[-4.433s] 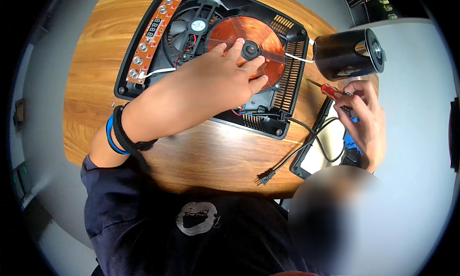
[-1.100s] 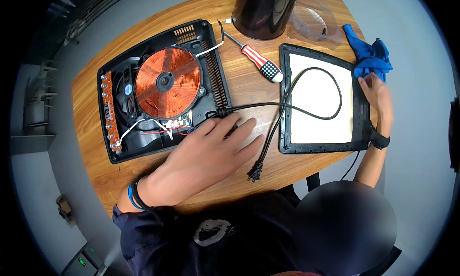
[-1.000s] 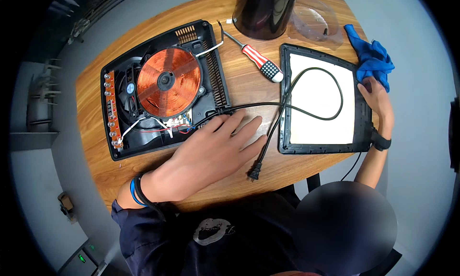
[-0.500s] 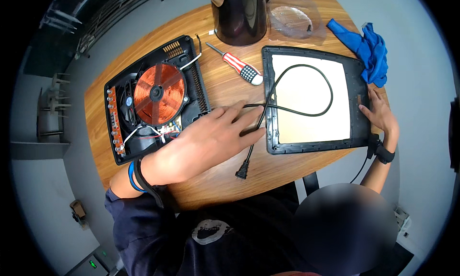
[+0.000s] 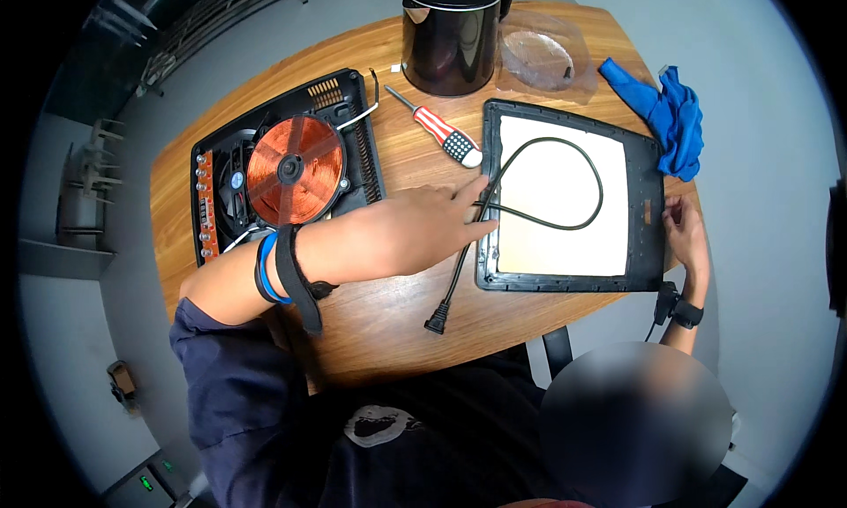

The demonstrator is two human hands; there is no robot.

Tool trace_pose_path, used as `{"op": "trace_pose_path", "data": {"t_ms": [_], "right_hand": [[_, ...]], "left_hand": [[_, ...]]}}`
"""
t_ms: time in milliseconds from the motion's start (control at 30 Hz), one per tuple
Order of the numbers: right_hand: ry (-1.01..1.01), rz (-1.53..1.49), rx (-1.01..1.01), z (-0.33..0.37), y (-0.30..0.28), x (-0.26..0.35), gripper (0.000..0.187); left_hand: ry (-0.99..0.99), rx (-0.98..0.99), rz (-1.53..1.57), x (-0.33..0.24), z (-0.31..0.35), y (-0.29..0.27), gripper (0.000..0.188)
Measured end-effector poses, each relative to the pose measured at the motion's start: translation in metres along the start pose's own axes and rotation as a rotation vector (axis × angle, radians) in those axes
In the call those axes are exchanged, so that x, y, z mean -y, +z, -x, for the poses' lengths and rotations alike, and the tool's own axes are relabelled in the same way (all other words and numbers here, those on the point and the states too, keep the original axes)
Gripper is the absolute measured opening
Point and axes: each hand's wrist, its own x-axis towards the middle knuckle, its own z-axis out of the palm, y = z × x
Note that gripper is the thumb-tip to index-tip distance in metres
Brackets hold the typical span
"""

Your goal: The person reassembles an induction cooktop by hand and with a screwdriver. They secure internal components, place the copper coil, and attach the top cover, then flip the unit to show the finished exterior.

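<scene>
An induction cooker base sits on the left, its copper coil and wiring exposed. To its right lies the cooker's black-framed top cover, pale inner face upward. A looped black power cord crosses the cover, its plug on the wood. My left hand reaches over the cord with fingers apart, fingertips at the cover's left edge. At the cover's right edge, my right hand has its fingers curled in against the rim. A flag-patterned screwdriver rests between base and cover.
The wooden table has a curved edge. A dark kettle stands at the back beside a clear plastic cover. A crumpled blue cloth lies at the far right corner.
My left hand has shifted right, over the cord toward the cover's left edge. My right hand's fingers, spread earlier, have drawn together at the right edge. The whole view has shifted slightly.
</scene>
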Motion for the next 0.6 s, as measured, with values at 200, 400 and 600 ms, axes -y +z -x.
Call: {"op": "trace_pose_path", "data": {"t_ms": [200, 400, 600], "right_hand": [[0.090, -0.003, -0.020, 0.004, 0.001, 0.013, 0.016], [0.108, -0.190, -0.037, -0.001, 0.000, -0.006, 0.025], [0.233, -0.387, -0.166, 0.003, -0.007, 0.027, 0.048]], "left_hand": [[-0.032, 0.082, -0.001, 0.002, -0.002, -0.004, 0.062], [0.014, 0.023, -0.011, 0.006, -0.001, 0.000, 0.061], [0.013, -0.012, -0.057, 0.004, 0.004, -0.001, 0.061]]}}
